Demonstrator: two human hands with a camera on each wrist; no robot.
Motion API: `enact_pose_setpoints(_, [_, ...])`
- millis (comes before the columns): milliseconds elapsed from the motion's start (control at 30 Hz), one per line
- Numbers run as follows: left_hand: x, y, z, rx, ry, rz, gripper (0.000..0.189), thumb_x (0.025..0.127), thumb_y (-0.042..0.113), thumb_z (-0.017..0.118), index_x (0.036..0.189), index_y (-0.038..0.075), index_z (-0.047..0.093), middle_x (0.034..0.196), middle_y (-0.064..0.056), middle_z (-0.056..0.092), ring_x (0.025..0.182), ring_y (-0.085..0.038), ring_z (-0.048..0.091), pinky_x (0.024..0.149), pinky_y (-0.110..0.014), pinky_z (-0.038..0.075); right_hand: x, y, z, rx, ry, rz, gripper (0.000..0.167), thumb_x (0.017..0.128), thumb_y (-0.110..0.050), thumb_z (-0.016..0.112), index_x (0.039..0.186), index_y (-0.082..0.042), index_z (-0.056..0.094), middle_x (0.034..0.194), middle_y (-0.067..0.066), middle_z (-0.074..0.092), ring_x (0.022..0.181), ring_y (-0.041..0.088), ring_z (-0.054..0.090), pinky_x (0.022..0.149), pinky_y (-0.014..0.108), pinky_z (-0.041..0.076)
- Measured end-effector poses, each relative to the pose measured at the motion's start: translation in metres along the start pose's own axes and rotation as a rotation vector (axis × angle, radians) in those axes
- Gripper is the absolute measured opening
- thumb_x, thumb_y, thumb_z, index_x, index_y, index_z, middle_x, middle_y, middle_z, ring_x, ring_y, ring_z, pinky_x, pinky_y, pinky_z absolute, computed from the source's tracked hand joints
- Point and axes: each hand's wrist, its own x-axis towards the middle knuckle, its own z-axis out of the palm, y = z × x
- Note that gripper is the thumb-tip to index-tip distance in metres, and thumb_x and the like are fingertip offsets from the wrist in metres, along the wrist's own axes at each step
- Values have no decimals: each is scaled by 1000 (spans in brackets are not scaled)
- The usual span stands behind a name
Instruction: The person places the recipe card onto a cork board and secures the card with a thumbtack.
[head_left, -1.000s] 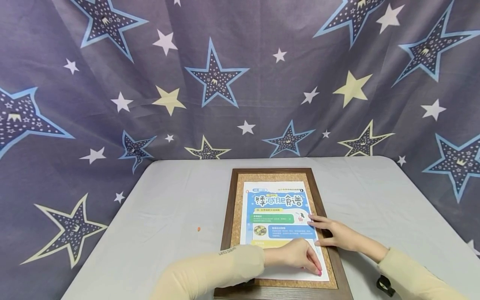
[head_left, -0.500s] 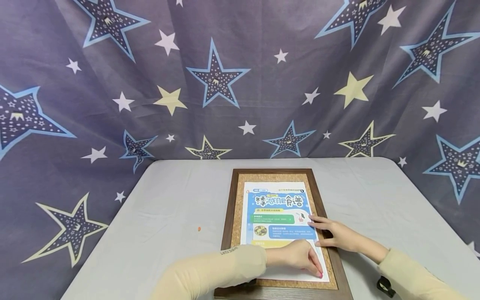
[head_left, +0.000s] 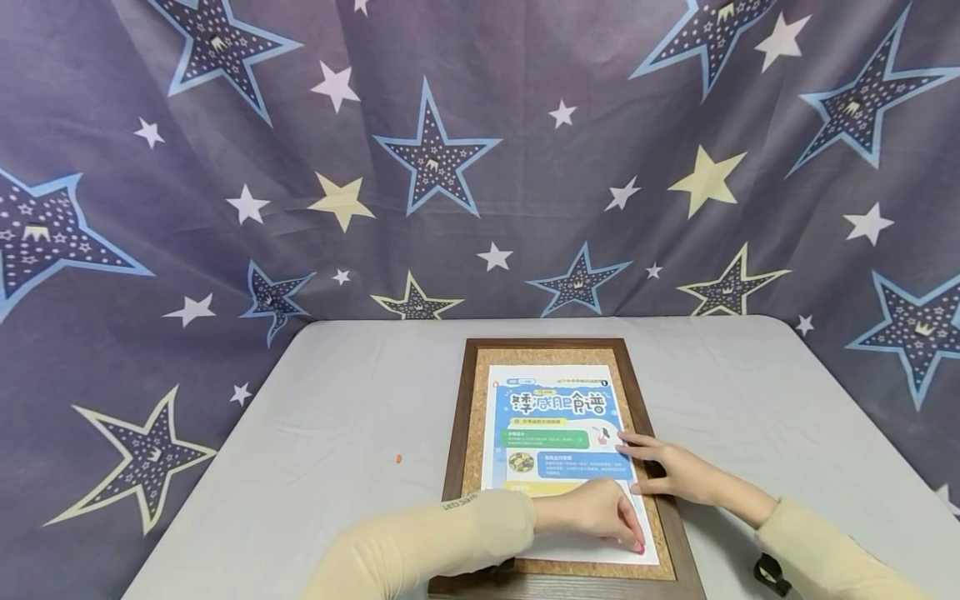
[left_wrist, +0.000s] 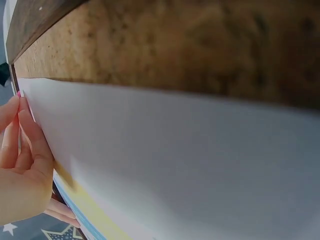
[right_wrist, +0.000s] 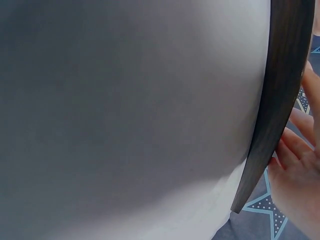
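Note:
A printed paper sheet [head_left: 554, 433] with coloured panels lies on a cork board [head_left: 471, 442] in a dark wooden frame [head_left: 643, 400]. My left hand [head_left: 596, 510] reaches across the sheet and pinches a small pink push pin [head_left: 641, 549] at its lower right corner; the pin's pink tip also shows between thumb and fingers in the left wrist view. My right hand [head_left: 681, 472] rests over the frame's right side, fingers extended, tips on the sheet's right edge. Small pins mark the upper corners: a reddish pin [head_left: 496, 384] on the left, a black pin [head_left: 604, 383] on the right.
A tiny orange piece [head_left: 399, 458] lies on the grey-covered table [head_left: 352, 392], left of the board. A black band [head_left: 770, 573] sits below my right sleeve. A star-patterned curtain [head_left: 517, 192] hangs behind the table and along its sides.
Both hands keep nearly the same place; the left fingers stay on the pink push pin at the lower right corner. The head view has shifted very slightly.

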Motion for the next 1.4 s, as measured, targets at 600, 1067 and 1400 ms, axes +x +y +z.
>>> enact_pose_setpoints(600, [1, 1, 1, 84, 18, 44, 6, 74, 18, 70, 74, 12, 73, 52, 8, 60, 33, 4, 33, 36, -10, 29, -1, 0, 0, 13, -4, -9, 56, 82, -33, 60, 121, 7, 49, 129, 26, 40, 111, 44, 41, 84, 48, 41])
enact_pose_setpoints(1067, [5, -7, 0, 65, -46, 106, 9, 79, 16, 66, 83, 11, 71, 48, 8, 52, 34, 3, 35, 37, -11, 33, -1, 1, 1, 10, 8, -19, 56, 82, -32, 60, 120, 7, 49, 129, 27, 40, 111, 44, 42, 83, 49, 41])
enact_pose_setpoints(1400, [1, -13, -12, -164, -143, 98, 14, 83, 10, 60, 92, 2, 67, 67, 0, 64, 45, -3, 48, 45, -16, 43, 0, 1, 1, -6, 11, -15, 57, 82, -34, 60, 120, 7, 50, 129, 25, 40, 111, 43, 42, 84, 47, 41])
